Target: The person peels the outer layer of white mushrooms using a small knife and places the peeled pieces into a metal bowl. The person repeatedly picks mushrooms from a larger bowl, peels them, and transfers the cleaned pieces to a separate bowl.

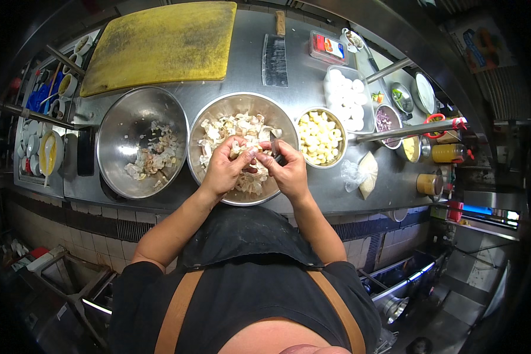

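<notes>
My left hand (228, 167) is closed on a piece of garlic with papery skin, above a steel bowl (203, 106) of garlic and loose skins (248, 124). Meeting it at the fingertips, my right hand (287, 170) grips a small knife (275, 149) with a dark handle, its blade pointing away from me. The garlic between the fingers is mostly hidden. To the right stands a smaller steel bowl of peeled garlic cloves (321, 138). Left of the middle bowl, a large steel bowl (119, 119) holds garlic skins and scraps (152, 155).
A yellow cutting board (163, 44) lies at the back left, a cleaver (274, 59) beside it. At the right are a plastic container of eggs (347, 99), a bowl of chopped purple onion (384, 120), a tied plastic bag (368, 175) and a metal rail (407, 131).
</notes>
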Demonstrator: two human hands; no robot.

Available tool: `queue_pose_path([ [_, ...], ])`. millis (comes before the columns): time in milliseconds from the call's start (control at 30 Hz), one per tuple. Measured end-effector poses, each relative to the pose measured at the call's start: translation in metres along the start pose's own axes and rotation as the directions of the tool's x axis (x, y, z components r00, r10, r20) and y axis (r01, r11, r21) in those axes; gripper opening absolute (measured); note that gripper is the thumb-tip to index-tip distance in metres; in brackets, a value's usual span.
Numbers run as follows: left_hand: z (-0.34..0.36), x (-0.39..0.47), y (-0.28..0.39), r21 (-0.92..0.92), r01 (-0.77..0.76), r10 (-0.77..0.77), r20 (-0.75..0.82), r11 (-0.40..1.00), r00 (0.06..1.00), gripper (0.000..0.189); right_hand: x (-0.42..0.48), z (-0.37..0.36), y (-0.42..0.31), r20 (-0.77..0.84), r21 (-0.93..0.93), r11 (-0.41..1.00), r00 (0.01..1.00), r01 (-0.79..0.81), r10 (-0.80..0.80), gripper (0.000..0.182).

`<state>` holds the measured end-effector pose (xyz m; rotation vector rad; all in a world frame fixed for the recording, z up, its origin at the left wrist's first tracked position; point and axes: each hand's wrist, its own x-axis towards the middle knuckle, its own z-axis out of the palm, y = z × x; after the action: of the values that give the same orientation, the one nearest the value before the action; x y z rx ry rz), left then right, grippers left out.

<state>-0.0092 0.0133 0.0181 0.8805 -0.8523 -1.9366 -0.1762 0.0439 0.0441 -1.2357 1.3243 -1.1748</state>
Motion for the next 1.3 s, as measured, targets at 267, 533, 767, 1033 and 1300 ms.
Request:
queue_pose_path([
  [267, -0.003, -0.002, 0.006, 0.042, -0.022, 0.024, -0.044, 0.999, 0.999, 0.011, 0.003, -0.009, 0.009, -0.032, 0.37, 0.908, 0.974, -0.197, 0.225, 0.016],
  [533, -0.009, -0.002, 0.024, 0.292, -0.021, 0.003, 0.063, 0.956, 0.998, 0.023, 0.005, -0.021, 0.003, 0.204, 0.51, 0.753, 0.909, -0.417, 0.365, 0.018],
  [767, -0.012, 0.007, 0.024, 0.507, -0.543, 0.429, 0.333, 0.67, 0.84, 0.024, 0.008, -0.03, -0.002, 0.349, 0.478, 0.728, 0.867, -0.491, 0.355, 0.017],
  [1033, -0.01, 0.003, 0.036, 0.606, -0.562, 0.382, 0.412, 0.563, 0.827, 0.023, 0.016, -0.036, -0.021, 0.384, 0.226, 0.86, 0.853, -0.457, 0.352, 0.018],
  [1300, -0.01, 0.002, 0.035, 0.596, -0.547, 0.351, 0.421, 0.588, 0.836, 0.02, 0.012, -0.031, -0.011, 0.386, 0.298, 0.816, 0.844, -0.496, 0.372, 0.017],
])
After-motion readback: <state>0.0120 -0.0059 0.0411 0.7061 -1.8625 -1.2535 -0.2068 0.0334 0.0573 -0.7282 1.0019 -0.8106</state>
